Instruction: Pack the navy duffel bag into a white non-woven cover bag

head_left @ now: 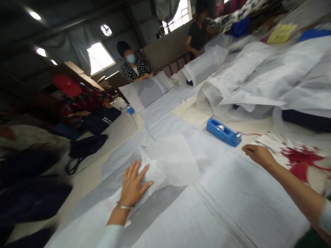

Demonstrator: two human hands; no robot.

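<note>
My left hand (133,184) lies flat, fingers spread, pressing on folded white tissue paper (170,165) that covers the long table. My right hand (257,154) reaches out to the right with its fingers curled, close to a blue tape dispenser (223,132) that stands on the table; it seems to hold nothing. Just beyond the right hand lies a white cloth with a red print (302,158).
Bundles of white wrapped goods (258,79) pile up at the back right. Two people stand at the table's far end, one in a patterned top (136,69), one in black (198,34). Dark bags (85,146) lie along the left edge.
</note>
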